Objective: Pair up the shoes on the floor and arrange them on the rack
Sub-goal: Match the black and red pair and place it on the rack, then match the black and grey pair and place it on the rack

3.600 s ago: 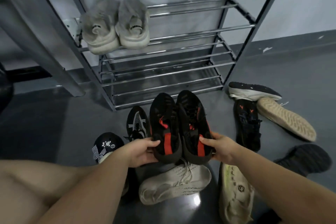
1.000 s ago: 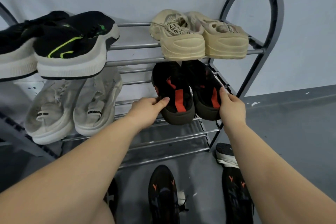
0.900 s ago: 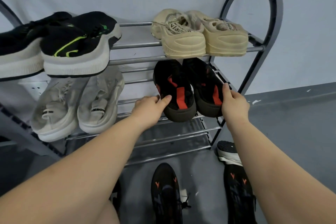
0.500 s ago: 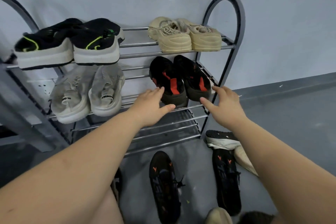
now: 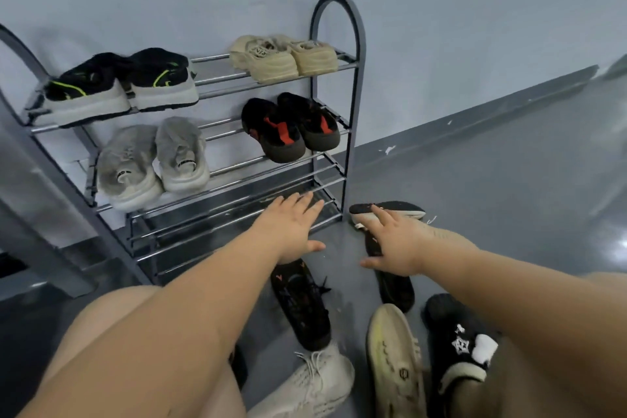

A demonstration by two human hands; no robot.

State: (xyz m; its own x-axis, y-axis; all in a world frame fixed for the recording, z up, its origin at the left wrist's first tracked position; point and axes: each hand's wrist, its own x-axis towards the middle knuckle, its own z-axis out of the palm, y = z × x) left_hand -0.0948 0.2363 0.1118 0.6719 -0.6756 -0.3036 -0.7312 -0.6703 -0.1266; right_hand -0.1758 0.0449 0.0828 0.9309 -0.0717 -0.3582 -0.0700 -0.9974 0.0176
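Two black knit trainers with small orange marks lie on the grey floor, one [image 5: 300, 304] at six o'clock of the left hand [image 5: 291, 231], its mate [image 5: 395, 285] under the right hand [image 5: 395, 244]. Both hands hang spread and empty. The shoes look light and floppy, best pinched at the stiffer heel. At eleven o'clock stands the chrome-barred shoe rack [image 5: 334, 170], bottom tiers free.

rack [image 5: 353, 85] left end cut off, black shoe [image 5: 395, 285] half-hidden by right hand [image 5: 398, 248]

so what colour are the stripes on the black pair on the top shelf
Neon green, on the black pair with pale soles; only the head view shows it.
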